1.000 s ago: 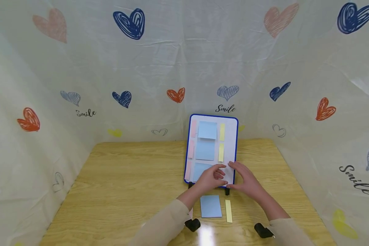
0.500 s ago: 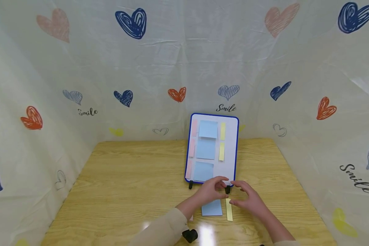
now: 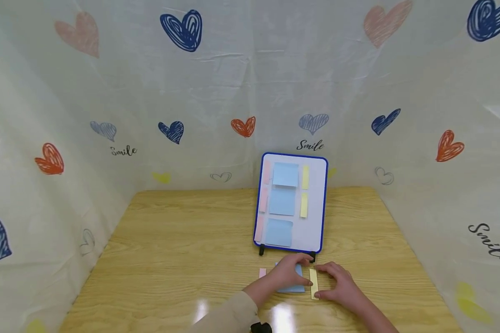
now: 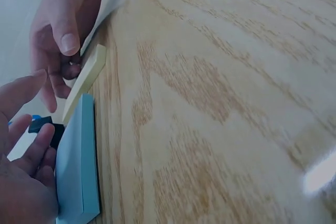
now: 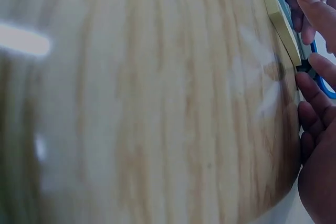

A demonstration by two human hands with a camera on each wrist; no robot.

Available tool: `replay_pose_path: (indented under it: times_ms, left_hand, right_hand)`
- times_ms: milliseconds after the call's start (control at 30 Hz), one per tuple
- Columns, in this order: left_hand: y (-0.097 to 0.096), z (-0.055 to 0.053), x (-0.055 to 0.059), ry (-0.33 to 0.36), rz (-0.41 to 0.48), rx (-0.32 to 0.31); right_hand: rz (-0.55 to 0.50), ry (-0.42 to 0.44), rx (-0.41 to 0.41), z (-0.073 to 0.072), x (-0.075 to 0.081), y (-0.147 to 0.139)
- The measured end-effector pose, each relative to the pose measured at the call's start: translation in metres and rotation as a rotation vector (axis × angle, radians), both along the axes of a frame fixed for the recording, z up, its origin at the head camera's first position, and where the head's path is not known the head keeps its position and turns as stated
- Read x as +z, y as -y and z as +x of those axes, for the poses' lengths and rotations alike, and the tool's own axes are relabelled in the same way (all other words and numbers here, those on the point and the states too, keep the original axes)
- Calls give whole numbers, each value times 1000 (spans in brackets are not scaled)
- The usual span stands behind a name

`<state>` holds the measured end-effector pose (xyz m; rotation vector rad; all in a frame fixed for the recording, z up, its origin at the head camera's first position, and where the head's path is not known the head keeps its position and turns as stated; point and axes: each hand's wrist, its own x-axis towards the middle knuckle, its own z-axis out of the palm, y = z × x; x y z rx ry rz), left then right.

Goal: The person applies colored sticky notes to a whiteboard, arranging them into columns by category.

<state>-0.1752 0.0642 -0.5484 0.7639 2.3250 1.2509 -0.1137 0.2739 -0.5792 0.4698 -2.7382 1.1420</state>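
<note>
A yellow sticky-note pad (image 3: 314, 283), narrow and upright in this view, lies on the table between the two hands. My right hand (image 3: 340, 284) is at its right side, thumb tip over the near end and forefinger by the far end. My left hand (image 3: 289, 273) hovers over the wider blue sticky-note pad (image 3: 295, 290), fingers loosely bent, thumb pointing at the yellow pad. Part of the blue pad is hidden under this hand. In the left wrist view the yellow pad (image 4: 86, 80) and blue pad (image 4: 84, 161) lie end to end, and neither hand grips them.
Behind the hands stands a blue-rimmed whiteboard (image 3: 312, 222) on black feet (image 3: 261, 249). It bears pink strips (image 3: 263, 200), blue notes (image 3: 279, 232) and yellow strips (image 3: 303, 205). A pink pad (image 3: 262, 273) lies left of the blue pad. A heart-printed curtain (image 3: 216, 92) surrounds the table.
Both hands have come down from the lower right of the whiteboard to the pads on the table. The right hand has reached the yellow pad's side.
</note>
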Motion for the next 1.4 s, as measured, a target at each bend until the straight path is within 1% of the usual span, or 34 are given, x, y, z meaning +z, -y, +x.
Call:
replay_pose_path:
  times_ms: [100,200,300,433,533,600,667,733,833,1033,1233,1400]
  left_hand:
    - [-2,-1,-3,-25,-6,-21]
    - [-3,-1,-4,-57,-16,-39]
    - [-3,0,-4,-113,-83,-49]
    - [-3,3,-5,-227,-223,-46]
    - [-5,7,-5,-295,-290,-42]
    - [-7,9,-5,-326,-331,-44]
    - [-8,11,-6,-331,-362,-42]
    - [-9,12,-6,-333,-386,-39]
    - [-8,13,-6,-333,-404,-35]
    - [-7,13,-6,-335,-411,-52]
    - [-5,12,-7,-329,-408,-68]
    - [-5,11,-7,-295,-372,-44]
  right_hand:
    - [-3,-16,-10,0,-3,-1]
    - [1,-26,-12,1,-4,0]
    - [1,-6,-14,2,-4,1]
    - [2,32,-11,1,-4,3]
    - [18,20,-17,1,-4,3]
    - [29,16,-30,2,-5,3]
    - [32,22,-40,2,-5,3]
    - [30,46,-50,2,-6,3]
    - [33,58,-59,1,-7,4]
    - [26,30,-81,0,-10,6]
    - [11,64,-104,1,-10,7]
    - [-7,77,-116,0,-9,7]
